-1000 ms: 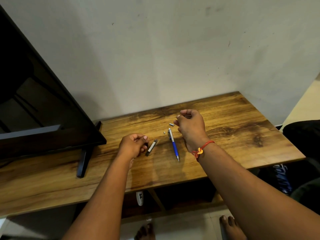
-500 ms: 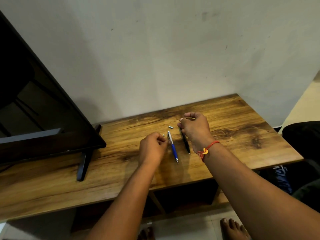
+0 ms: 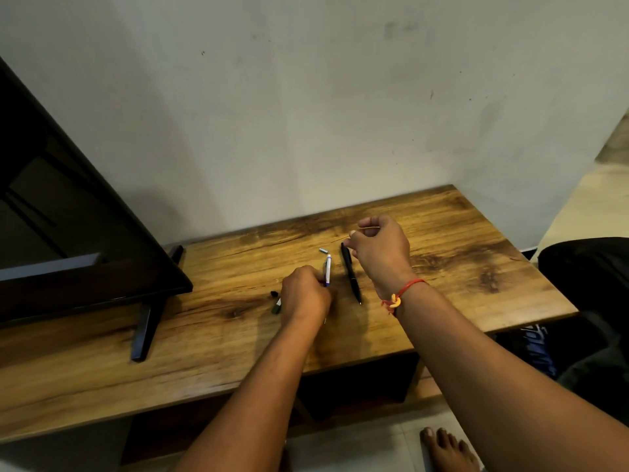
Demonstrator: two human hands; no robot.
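Note:
On the wooden table (image 3: 442, 267) my left hand (image 3: 304, 294) curls its fingers round the lower part of a blue-and-white pen (image 3: 328, 267), whose white upper end sticks out past the knuckles. My right hand (image 3: 379, 248) pinches a thin refill rod (image 3: 369, 228) above the table. A black pen (image 3: 350, 272) lies between the two hands, tip toward me. A small silver piece (image 3: 323, 250) lies just beyond the blue pen. Left of my left hand lie a dark pen part (image 3: 277, 306) and a small black cap (image 3: 273, 294).
A black television (image 3: 68, 233) on a slanted leg (image 3: 146, 325) stands on the left half of the table. The wall runs right behind the table. An open shelf is under the tabletop. Dark cloth (image 3: 585, 301) lies past the right edge, and my bare foot (image 3: 442, 447) is below.
My left hand moved right from the dark pen part to the blue pen and closed on it. The black pen came into sight beside my right hand, which still pinches the thin rod.

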